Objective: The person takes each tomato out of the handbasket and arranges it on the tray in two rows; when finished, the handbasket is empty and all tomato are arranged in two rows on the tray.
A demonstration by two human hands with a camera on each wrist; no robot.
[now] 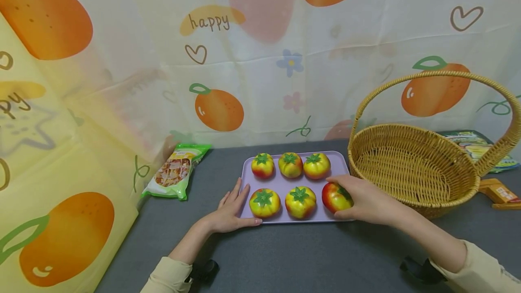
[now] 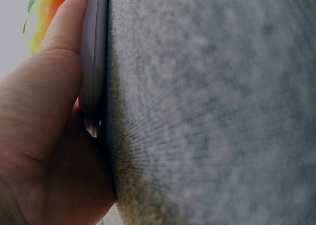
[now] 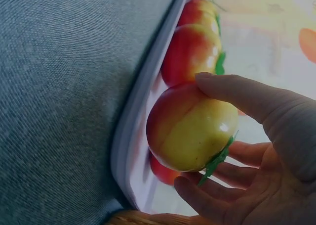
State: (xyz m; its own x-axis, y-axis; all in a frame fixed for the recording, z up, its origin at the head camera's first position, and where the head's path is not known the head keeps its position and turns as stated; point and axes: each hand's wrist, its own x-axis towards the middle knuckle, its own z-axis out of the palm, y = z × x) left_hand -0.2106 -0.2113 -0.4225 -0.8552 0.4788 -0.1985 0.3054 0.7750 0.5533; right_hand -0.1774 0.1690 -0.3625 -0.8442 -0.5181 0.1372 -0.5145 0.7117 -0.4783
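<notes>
My right hand [image 1: 368, 198] holds a red-and-yellow tomato [image 3: 190, 128] at the front right of the lilac tray [image 1: 285, 220]. The thumb lies on one side, the fingers on the other; its green leafy top tilts toward the palm. Two more tomatoes, a middle one [image 1: 300, 203] and a left one [image 1: 264, 203], sit in the same front row, leaves up. Behind them three others, among them a back right tomato [image 1: 317, 166], form a second row. My left hand [image 1: 228, 209] rests at the tray's front left corner, fingers spread along the side, thumb straight along the front rim.
A wicker basket [image 1: 411, 166] with a tall handle stands right of the tray, close to my right forearm. Left of the tray lies a green snack bag [image 1: 175, 173]. Other packets, including an orange one [image 1: 499, 192], lie behind and beside the basket. A fruit-printed cloth [image 1: 260, 71] hangs behind.
</notes>
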